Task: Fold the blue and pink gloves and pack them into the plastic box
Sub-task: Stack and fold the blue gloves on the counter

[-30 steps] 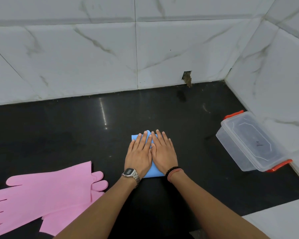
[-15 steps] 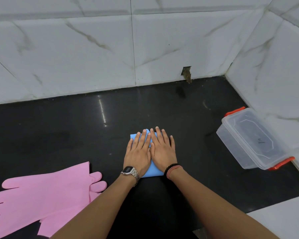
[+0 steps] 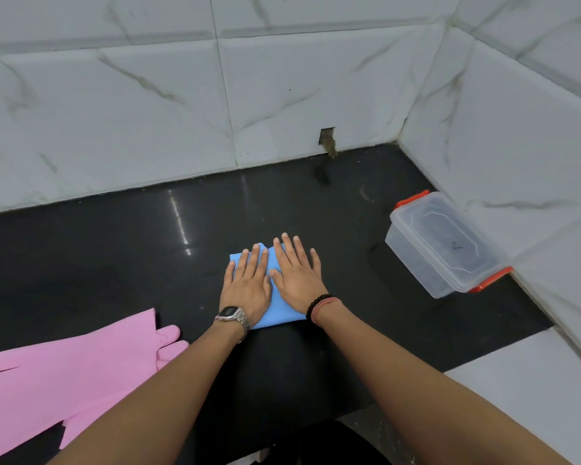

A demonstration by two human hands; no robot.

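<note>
The folded blue gloves lie as a small flat packet in the middle of the black counter. My left hand and my right hand rest flat on top of the packet, side by side, fingers spread, covering most of it. The pink gloves lie unfolded and overlapping at the lower left, fingers pointing left. A clear plastic box with orange-red clips sits at the right against the side wall, its lid on.
The black counter ends at white marble-tile walls at the back and the right. A small broken hole shows at the base of the back wall. A white surface adjoins the counter at the lower right.
Both hands stay pressed flat on the blue packet; my right hand's fingers have spread slightly. The view has shifted a little.
</note>
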